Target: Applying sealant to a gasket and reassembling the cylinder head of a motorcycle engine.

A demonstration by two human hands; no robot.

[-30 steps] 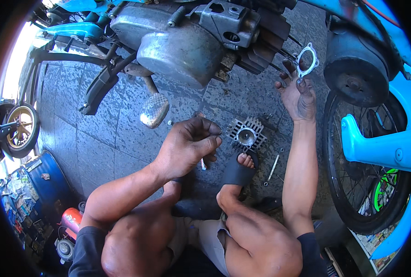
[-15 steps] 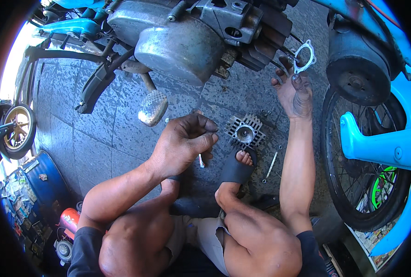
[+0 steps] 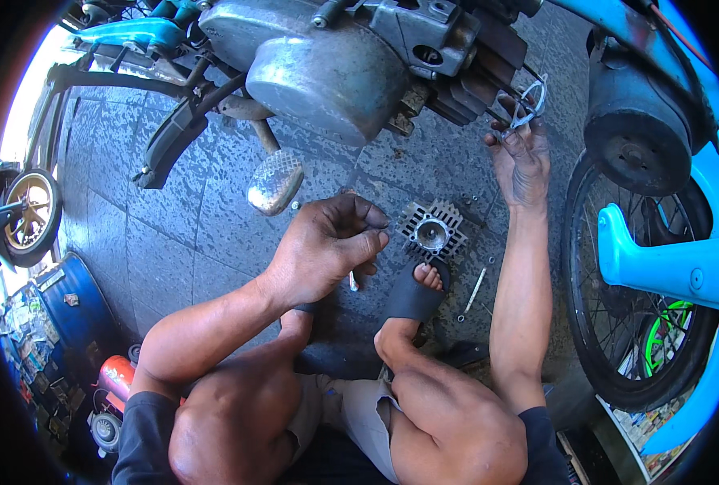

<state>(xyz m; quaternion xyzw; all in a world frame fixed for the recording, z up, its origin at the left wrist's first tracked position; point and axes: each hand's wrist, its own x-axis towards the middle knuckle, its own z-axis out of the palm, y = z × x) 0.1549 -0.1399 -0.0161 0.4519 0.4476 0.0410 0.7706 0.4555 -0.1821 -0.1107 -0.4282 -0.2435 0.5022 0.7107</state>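
My right hand (image 3: 519, 166) holds a thin silver gasket (image 3: 541, 94) at its lower edge, tilted, at the engine's protruding studs (image 3: 505, 93); whether it encircles a stud I cannot tell. My left hand (image 3: 327, 250) is closed, thumb against fingers, low in front of the engine (image 3: 319, 89); what it holds, if anything, is too small to make out. A finned cylinder head (image 3: 432, 234), inner face up, lies on the floor by my sandalled right foot (image 3: 414, 291). A light rod (image 3: 472, 291) and small rings lie to its right.
A spoked wheel (image 3: 586, 307), a dark hanging cylindrical part (image 3: 634, 145) and light-blue bodywork (image 3: 650, 250) stand at right. A blue drum (image 3: 84, 299), a red cylinder (image 3: 115, 372) and a gold-rimmed wheel (image 3: 32, 214) are at left. A metal pedal (image 3: 274, 182) hangs below the engine.
My right hand has moved the gasket up and inward against the studs and tilted it, so it shows more edge-on. My left hand stays closed with only a slight shift.
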